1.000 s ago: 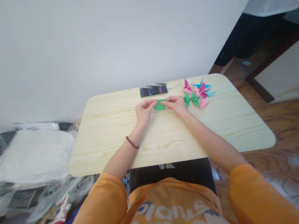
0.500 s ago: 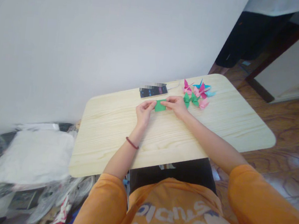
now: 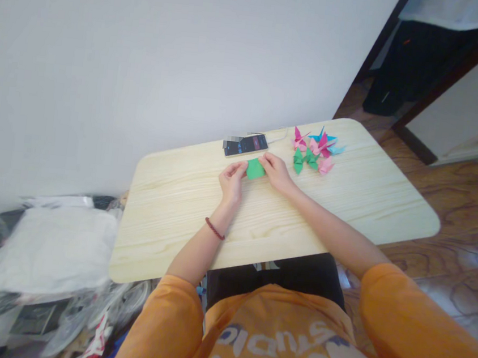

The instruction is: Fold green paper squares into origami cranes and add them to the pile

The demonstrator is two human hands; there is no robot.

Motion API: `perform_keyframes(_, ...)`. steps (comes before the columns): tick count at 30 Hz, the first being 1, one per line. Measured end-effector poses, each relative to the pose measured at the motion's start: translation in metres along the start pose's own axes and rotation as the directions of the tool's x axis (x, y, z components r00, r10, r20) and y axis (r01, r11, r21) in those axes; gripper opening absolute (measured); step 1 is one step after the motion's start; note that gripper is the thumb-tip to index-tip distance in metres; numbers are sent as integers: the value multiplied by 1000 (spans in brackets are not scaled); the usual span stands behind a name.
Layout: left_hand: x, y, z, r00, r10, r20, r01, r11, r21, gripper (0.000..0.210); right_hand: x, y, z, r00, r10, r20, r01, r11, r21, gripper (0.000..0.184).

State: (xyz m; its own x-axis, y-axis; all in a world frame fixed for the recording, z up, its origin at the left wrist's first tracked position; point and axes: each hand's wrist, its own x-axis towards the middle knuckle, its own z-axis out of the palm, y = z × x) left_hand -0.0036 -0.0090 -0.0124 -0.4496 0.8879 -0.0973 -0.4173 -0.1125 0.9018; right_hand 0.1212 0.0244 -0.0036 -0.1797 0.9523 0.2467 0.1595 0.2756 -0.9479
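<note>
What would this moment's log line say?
left hand: pinching green paper; right hand: at paper's right edge; phone: beyond paper; folded figures: right of hands

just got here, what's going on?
Someone's left hand and right hand hold a small piece of green paper between them, one at each side, over the table. A phone lies just beyond the paper. To the right, folded paper figures in pink, green and blue sit grouped together.

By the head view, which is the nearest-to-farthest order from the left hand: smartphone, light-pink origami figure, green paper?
1. Green paper, held in the left hand.
2. Smartphone, ahead, beyond the paper.
3. Light-pink origami figure, farther right.
</note>
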Motion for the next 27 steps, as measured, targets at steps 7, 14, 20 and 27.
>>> perform_keyframes(7, 0, -1, 0, 999, -43, -33, 43, 999, -25, 28, 0, 2, -2, 999, -23, 36, 31, 971, -236, 49)
perform_keyframes(14, 4, -2, -2, 992, -30, -127, 21, 997, -70, 32, 0, 1, 2, 991, -56, 122, 78, 979, -188, 32)
perform_keyframes(20, 5, -3, -2, 992, -31, -121, 18, 995, -100, 32, 0, -2, 1, 994, -16, 113, 50, 949, -312, 35)
perform_keyframes(27, 5, -4, -1, 995, 7, -98, -9, 1000, -28, 28, -1, 6, 0, 991, -15, 131, 27, 996, -90, 27)
